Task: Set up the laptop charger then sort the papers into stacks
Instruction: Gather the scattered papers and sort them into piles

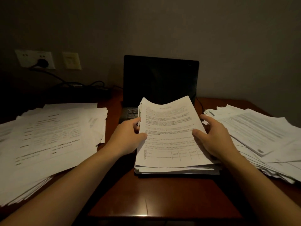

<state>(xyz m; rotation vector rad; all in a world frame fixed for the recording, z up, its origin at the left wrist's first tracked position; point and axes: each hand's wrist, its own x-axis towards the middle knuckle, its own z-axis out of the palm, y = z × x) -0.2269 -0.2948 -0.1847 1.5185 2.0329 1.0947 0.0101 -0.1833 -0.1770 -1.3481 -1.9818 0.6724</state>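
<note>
A thick stack of printed papers (169, 132) lies on the open black laptop (160, 79), covering most of its keyboard. My left hand (128, 136) grips the stack's left edge, thumb on top. My right hand (215, 137) holds the right edge, thumb resting on the top sheet. The top pages bow upward at the far end. A black charger plug (42, 63) sits in the wall socket at the left, and its cable (68, 82) runs along the desk toward the laptop. The screen is dark.
A wide loose pile of papers (48, 137) covers the left of the brown desk (162, 198). Another messy pile (260, 136) spreads over the right side. A second wall plate (71, 60) is beside the socket. A thin cable (200, 104) hangs at the laptop's right.
</note>
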